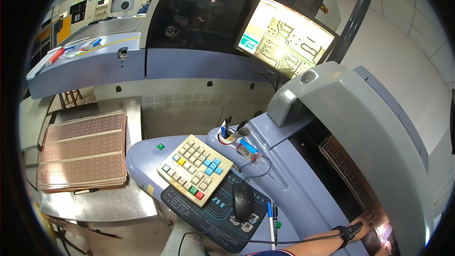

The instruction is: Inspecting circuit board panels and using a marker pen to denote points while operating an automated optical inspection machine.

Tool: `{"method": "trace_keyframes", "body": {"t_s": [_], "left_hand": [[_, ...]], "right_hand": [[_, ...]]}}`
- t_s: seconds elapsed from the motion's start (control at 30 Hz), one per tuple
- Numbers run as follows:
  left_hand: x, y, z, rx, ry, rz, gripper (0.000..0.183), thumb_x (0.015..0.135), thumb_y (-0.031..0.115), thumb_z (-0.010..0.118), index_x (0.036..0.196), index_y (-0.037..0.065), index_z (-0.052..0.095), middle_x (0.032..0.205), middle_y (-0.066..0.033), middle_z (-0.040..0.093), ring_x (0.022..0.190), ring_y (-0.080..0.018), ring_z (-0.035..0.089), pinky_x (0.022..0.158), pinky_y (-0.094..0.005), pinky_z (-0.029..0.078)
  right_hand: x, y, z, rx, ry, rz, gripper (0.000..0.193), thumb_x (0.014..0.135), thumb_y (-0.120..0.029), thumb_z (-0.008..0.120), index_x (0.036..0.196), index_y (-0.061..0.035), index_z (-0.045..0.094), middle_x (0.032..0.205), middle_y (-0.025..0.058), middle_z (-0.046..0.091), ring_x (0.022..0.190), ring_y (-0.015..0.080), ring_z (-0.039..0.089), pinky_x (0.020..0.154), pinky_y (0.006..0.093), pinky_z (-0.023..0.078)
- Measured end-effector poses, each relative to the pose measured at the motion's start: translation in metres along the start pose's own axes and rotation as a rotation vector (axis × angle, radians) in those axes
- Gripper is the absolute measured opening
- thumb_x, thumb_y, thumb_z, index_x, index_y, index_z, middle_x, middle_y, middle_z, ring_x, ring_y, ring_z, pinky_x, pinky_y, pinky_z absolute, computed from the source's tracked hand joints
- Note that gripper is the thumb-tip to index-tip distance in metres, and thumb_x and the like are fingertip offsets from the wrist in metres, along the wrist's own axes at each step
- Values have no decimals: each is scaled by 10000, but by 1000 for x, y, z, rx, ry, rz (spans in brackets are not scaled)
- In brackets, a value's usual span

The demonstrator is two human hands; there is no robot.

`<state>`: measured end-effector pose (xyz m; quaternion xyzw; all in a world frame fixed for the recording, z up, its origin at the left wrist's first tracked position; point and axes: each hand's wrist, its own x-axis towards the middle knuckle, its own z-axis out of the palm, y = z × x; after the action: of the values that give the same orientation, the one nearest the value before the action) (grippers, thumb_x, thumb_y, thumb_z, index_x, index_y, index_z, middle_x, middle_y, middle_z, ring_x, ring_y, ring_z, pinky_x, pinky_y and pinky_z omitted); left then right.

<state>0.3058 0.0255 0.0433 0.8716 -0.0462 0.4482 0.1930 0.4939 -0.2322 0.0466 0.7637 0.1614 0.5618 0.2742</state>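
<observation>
My left hand (364, 224), with a black strap on its wrist, reaches into the slot of the machine at the lower right. It is at the near end of a copper-coloured circuit board panel (345, 173). A bright light falls on a patch of small patterned board (385, 232) beside the fingers. Just below that glare, part of my right hand (386, 247) shows close to the lit patch. Glare and the machine's edge hide most of its fingers. Whether either hand grips anything cannot be made out.
A beige keypad (195, 169) and a black mouse (243, 202) rest on a dark mat (213, 215). Pens (271, 223) lie beside it. The grey machine cover (374, 114) arches over the slot. Stacked copper panels (83, 151) lie on a steel table. A screen (286, 38) shows board traces.
</observation>
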Motion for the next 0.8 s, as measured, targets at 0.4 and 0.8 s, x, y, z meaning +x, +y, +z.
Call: {"method": "trace_keyframes", "body": {"t_s": [0.4, 0.8], "left_hand": [[6, 6, -13, -58, -149, -27, 476, 897, 301, 595, 1301, 50, 621, 1473, -234, 427, 1425, -408, 310, 1201, -506, 212], [4, 2, -22, -1, -193, -15, 483, 912, 311, 570, 1315, 50, 610, 1495, -245, 408, 1430, -409, 309, 1209, -504, 190]], "right_hand": [[-2, 12, -17, 402, -68, 174, 279, 957, -327, 595, 967, -62, 683, 913, 119, 699, 799, 278, 671, 708, 400, 527], [6, 6, -36, 590, -83, 232, 289, 952, -332, 601, 983, -58, 689, 927, 129, 706, 817, 280, 679, 712, 399, 531]]}}
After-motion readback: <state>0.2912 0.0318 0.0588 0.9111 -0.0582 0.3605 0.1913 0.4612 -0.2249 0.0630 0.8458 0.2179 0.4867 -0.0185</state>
